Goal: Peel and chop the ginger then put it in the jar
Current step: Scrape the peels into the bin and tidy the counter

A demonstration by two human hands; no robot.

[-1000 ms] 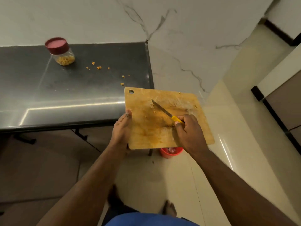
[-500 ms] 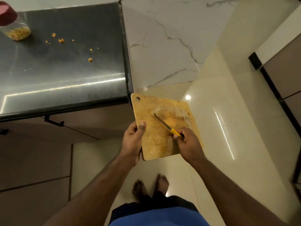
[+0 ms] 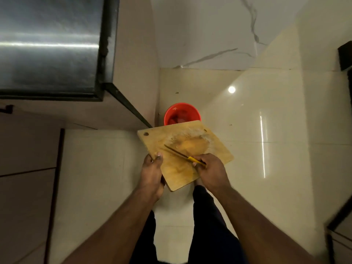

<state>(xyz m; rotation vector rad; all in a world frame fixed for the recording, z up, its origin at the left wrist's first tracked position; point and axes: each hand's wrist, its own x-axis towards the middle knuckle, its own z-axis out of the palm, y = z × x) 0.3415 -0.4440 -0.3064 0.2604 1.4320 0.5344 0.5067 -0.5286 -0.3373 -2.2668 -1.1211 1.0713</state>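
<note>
A wooden cutting board (image 3: pixel 213 149) is held in the air over the floor, stained yellow and speckled with ginger scraps. My left hand (image 3: pixel 152 174) grips its near left edge, thumb on top. My right hand (image 3: pixel 211 171) holds a yellow-handled knife (image 3: pixel 182 155), and the blade lies flat across the board pointing up-left. Just beyond the board's far edge stands a red bin (image 3: pixel 182 114) on the floor, partly hidden by the board. The jar is out of view.
The dark steel table (image 3: pixel 49 44) fills the upper left, its corner leg (image 3: pixel 127 105) slanting down toward the bin. A marble wall rises behind the bin. Glossy cream floor tiles (image 3: pixel 266 168) spread to the right. My legs stand below the board.
My view has swung down from the table to the floor. The jar and ginger bits have left the frame. The board, still in both hands, now hovers at the red bin.
</note>
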